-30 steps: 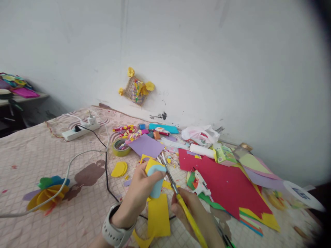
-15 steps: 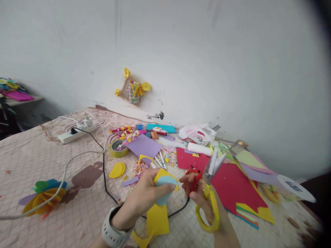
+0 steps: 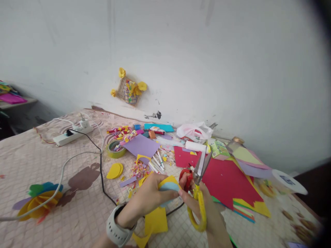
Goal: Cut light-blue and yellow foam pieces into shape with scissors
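Observation:
My left hand [image 3: 152, 193] pinches a yellow paper piece [image 3: 170, 179] together with a light-blue rounded paper piece [image 3: 169, 186] lying against it. A pale watch band circles that wrist. In my right hand [image 3: 192, 196] are scissors [image 3: 199, 174] with one red and one yellow handle, their blades pointing up and apart. My right fingertips meet the edge of the held papers beside my left thumb. Below the hands lies a yellow paper sheet [image 3: 156, 220] with a curved offcut. Left of them sits a small stack of yellow rounded pieces [image 3: 115, 171].
Red paper sheets [image 3: 227, 182] cover the right side. Behind are a purple sheet [image 3: 142, 146], a tape roll [image 3: 116, 148], markers [image 3: 157, 162] and a plastic bag [image 3: 193, 131]. At left are a power strip [image 3: 73, 135], cables and a paper flower [image 3: 40, 203].
My right hand has moved left to the held papers, its fingertips now at their edge. The scissors moved left with it. The papers are tilted, showing less blue.

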Demonstrator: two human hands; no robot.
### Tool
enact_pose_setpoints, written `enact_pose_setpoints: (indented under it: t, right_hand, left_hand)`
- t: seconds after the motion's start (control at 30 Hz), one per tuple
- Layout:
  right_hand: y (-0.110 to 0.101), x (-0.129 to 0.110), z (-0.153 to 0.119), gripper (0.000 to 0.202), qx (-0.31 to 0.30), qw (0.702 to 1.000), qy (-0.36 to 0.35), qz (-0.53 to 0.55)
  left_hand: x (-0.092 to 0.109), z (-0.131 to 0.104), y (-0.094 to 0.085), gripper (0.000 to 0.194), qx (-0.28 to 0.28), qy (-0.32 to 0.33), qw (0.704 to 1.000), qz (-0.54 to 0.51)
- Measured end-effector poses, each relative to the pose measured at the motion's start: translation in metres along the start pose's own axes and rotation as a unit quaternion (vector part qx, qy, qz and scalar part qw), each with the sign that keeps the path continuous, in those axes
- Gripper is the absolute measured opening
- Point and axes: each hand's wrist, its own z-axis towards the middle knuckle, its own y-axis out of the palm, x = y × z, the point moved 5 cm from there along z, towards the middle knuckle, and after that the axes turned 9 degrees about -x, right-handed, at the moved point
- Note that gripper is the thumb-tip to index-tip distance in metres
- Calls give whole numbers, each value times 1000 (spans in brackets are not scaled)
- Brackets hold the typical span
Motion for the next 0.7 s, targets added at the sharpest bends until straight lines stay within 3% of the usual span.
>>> enact_pose_setpoints:
  t: [0.33, 0.5, 0.6, 0.7]
  right_hand:
    - [0, 10, 0, 14, -14, 998, -30, -47]
    - [10, 10, -2, 23, -58, 990, -34, -121]
    - [21, 17, -4, 23, -129, 981, -14, -143]
    - [28, 26, -6, 24, -176, 969, 22, -171]
  left_hand:
    - [-2, 3, -7, 8, 47, 26, 997, -50]
    - [7, -11, -40, 8, 152, 55, 979, -125]
    - [14, -23, -64, 7, 220, 102, 961, -130]
    - [15, -28, -76, 8, 260, 107, 951, -132]
